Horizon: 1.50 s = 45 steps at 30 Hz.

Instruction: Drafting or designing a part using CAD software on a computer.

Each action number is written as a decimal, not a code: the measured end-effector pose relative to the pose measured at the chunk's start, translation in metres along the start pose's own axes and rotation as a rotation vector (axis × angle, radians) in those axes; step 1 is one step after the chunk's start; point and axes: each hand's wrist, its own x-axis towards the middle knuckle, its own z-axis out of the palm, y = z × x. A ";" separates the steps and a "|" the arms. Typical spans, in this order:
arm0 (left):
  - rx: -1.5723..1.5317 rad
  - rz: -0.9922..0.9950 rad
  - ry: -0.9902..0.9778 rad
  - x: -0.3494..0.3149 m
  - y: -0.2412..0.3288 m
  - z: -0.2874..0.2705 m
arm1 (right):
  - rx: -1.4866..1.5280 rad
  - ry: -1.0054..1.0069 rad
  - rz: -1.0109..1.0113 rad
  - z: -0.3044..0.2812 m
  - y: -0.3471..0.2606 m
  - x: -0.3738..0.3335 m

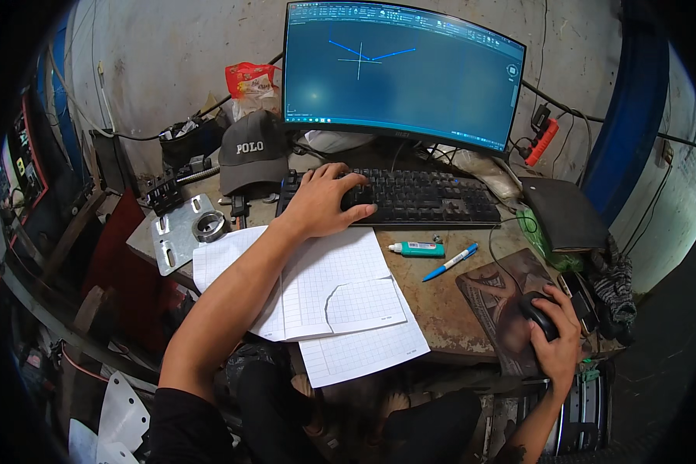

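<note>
My left hand (326,203) rests over the left part of a black keyboard (441,201), fingers spread and the thumb stretched toward the right. Its forearm crosses above sheets of squared paper (363,305), one with a torn line in it. At the right, my right hand (561,340) is wrapped round a black computer mouse (539,315) at the right edge of a dark patterned mouse pad (487,294). Beyond the keyboard, a curved monitor (410,93) shows a drawing program with two blue lines meeting at an angle and a crosshair near their junction.
A blue-and-white pen (451,262) and a teal tube with a white tip (419,249) lie below the keyboard. A grey cap (251,155), slotted metal plate (176,236) and metal ring (209,226) are left. A dark folder (566,214) and red power strip (544,141) are right.
</note>
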 end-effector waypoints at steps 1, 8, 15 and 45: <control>0.014 -0.007 0.004 0.000 0.000 0.000 | 0.000 0.000 0.001 0.000 -0.001 0.000; -0.001 -0.027 0.000 0.000 -0.001 0.001 | -0.002 0.005 0.021 0.000 -0.002 0.001; 0.029 -0.091 0.013 0.001 0.001 -0.001 | 0.001 0.003 0.013 0.000 0.000 0.000; 0.130 -0.439 0.241 0.004 -0.004 -0.003 | -0.006 0.000 0.032 0.000 -0.001 0.001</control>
